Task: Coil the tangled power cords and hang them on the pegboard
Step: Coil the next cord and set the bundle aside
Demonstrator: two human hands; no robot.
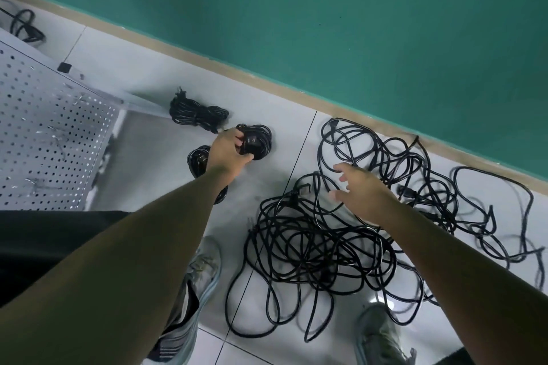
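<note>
At the far left a white pegboard [50, 133] leans over the pale floor tiles [166, 74], with metal hooks on its face. Behind it, near the wall, lies a small black cord [25, 27]. Right of the board sit 3 coiled cords: a bundled coil [197, 112] farthest back, a second coil [199, 161] partly hidden under the forearm, and a third coil [261, 139] which the left hand [229, 151] grips, fingers curled round its edge. The right hand [360, 190] hovers above the tangled cords [341, 234], fingers spread apart and holding nothing. That tangle sprawls across the tiles toward the green wall [326, 18]. 2 shoes [204, 270] stand at the bottom edge.
</note>
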